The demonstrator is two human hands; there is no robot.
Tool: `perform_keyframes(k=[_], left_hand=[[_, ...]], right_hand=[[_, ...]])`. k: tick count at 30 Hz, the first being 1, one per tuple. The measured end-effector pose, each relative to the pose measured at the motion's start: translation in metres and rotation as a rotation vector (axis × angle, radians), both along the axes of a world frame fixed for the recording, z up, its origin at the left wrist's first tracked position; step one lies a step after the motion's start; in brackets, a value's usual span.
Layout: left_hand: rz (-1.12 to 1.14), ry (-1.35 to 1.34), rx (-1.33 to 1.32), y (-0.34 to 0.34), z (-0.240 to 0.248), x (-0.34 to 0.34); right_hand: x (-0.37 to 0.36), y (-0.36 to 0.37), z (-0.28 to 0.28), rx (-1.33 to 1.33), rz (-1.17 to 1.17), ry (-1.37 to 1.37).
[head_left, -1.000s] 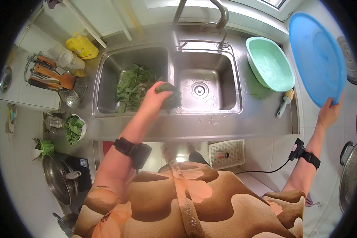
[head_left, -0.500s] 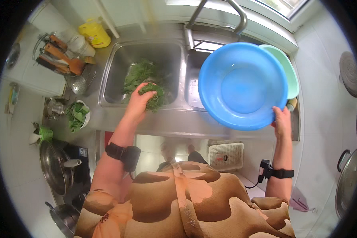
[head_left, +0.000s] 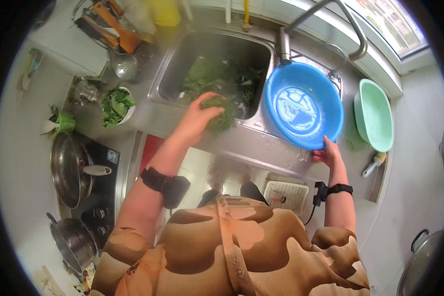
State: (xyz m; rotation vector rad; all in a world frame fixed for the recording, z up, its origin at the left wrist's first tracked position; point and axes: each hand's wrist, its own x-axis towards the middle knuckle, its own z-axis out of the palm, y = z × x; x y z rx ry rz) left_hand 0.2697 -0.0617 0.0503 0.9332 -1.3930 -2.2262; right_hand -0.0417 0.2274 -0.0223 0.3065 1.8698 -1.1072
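From where I stand, the left hand (head_left: 196, 117) is wrapped around a bunch of green leaves (head_left: 223, 117), thumb uppermost, the bunch overhanging the sink's front rim. Just ahead of that hand, loose leaves (head_left: 246, 81) lie in the left sink compartment (head_left: 222, 44). The right hand (head_left: 330, 153) grips the near rim of a blue basin (head_left: 301, 121) ahead of it; whether the steel desk (head_left: 254, 146) or the hand bears its weight, I cannot tell. Assessment: a one-sided rim hold invites tipping, so the basin is best kept level with its base supported. The leaf hold should be firm enough to catch stragglers, light enough to avoid bruising, and kept over the compartment so drips land inside.
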Motion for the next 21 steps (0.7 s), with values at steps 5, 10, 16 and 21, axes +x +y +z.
perform_keyframes(k=[5, 10, 16, 21], left_hand=[[-0.135, 0.056, -0.132, 0.013, 0.003, -0.034], [-0.199, 0.022, 0.166, 0.021, 0.007, -0.055], [-0.266, 0.091, 0.216, 0.037, 0.018, -0.106], [-0.414, 0.191, 0.259, 0.057, 0.017, -0.161]], right_hand=[[-0.020, 0.002, -0.026, 0.037, 0.009, 0.076], [-0.012, 0.004, -0.024, 0.058, -0.016, 0.098], [-0.009, 0.046, 0.050, 0.075, 0.145, 0.362], [0.017, 0.024, 0.084, -0.565, 0.157, 0.091]])
